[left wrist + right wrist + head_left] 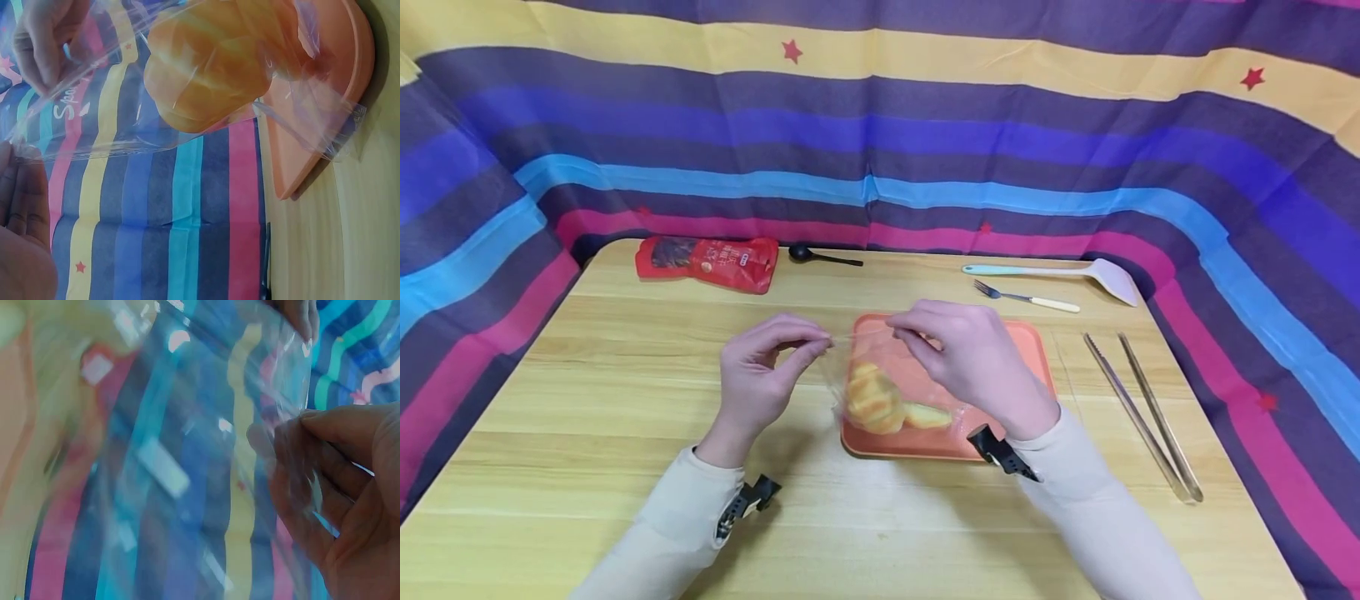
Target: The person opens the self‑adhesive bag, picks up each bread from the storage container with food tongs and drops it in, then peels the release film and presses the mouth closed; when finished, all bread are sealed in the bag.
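A clear plastic bag [94,134] is stretched between my two hands above the front left of the orange tray [1030,342]. My left hand [763,379] pinches one side of its upper edge between thumb and fingers. The opposite side is pinched by my right hand [973,358], which hovers over the tray. A golden, ridged bread roll [874,400] shows through the film and appears to be inside the bag. Beside it, a smaller pale-yellow piece [927,415] lies over the tray. In the right wrist view, film crosses the fingers of the right hand [350,481].
Along the back lie a red food pouch [730,262], a black spoon [827,257], a white spatula [1067,270] and a fork [1030,297]. Metal tongs [1142,417] lie right of the tray. A striped cloth [872,125] encloses the table's back and sides.
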Available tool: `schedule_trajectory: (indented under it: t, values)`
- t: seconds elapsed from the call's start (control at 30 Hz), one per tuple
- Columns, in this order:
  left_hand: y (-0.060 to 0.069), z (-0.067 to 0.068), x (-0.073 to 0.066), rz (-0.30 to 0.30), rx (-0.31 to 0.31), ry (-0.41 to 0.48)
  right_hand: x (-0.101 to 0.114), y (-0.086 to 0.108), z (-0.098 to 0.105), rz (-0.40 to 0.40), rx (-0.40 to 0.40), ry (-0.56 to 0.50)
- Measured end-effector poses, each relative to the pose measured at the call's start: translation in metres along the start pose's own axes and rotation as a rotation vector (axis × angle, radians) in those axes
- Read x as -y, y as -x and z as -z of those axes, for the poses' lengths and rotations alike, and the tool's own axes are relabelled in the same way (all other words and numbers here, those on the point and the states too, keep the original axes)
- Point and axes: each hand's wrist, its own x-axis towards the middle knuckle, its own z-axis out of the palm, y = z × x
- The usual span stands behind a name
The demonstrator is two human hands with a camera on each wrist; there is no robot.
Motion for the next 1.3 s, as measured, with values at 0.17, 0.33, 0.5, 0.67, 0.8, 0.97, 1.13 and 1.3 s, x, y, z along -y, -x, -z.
schedule_trajectory:
  t: [0.17,0.33,0.5,0.67,0.8,0.97,1.13,1.3]
  values:
    - [0.000,0.002,0.000,0.012,-0.015,-0.004,-0.009,0.010,0.011,-0.036,-0.008,0.038]
    - [0.000,0.004,-0.001,0.024,-0.031,-0.017,-0.018,0.021,0.022,-0.047,-0.017,0.075]
    - [0.000,0.005,-0.003,0.044,-0.048,-0.027,-0.023,0.030,0.033,-0.053,-0.013,0.035]
    - [0.000,0.004,-0.004,0.055,-0.062,-0.033,-0.027,0.036,0.041,-0.018,0.030,-0.006]
    - [0.001,0.002,-0.003,0.055,-0.073,-0.036,-0.031,0.041,0.045,-0.013,0.088,-0.031]
    - [0.001,0.001,-0.003,0.050,-0.080,-0.045,-0.033,0.043,0.047,-0.049,0.103,-0.005]
    - [0.001,0.001,-0.002,0.053,-0.088,-0.068,-0.033,0.045,0.050,-0.081,0.084,0.057]
    - [0.001,0.002,-0.003,0.058,-0.073,-0.145,-0.034,0.047,0.051,-0.111,0.070,0.085]
